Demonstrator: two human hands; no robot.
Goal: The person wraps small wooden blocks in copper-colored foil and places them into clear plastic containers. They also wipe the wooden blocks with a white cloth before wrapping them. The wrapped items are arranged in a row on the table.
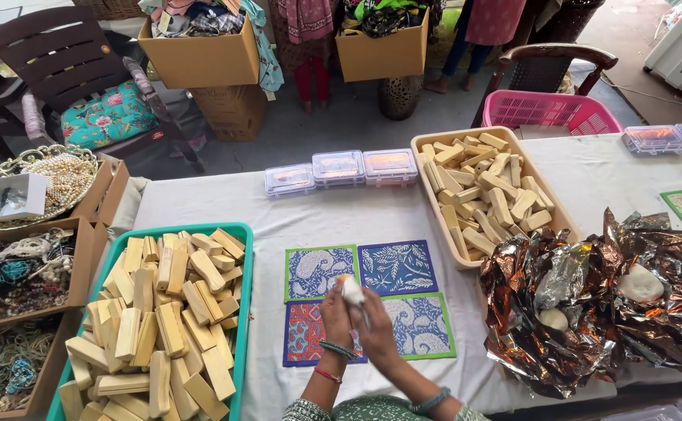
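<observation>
Pressing a white lump [352, 291] between both your hands, above the four patterned mats [368, 300].

Your left hand [335, 316] and right hand [376, 327] meet palm to palm, fingers closed together around the lump, whose top pokes out above them. A teal tray [241, 312] of wood blocks [161, 320] sits to your left; crumpled foil [590, 296] holding more white lumps lies to your right.
</observation>
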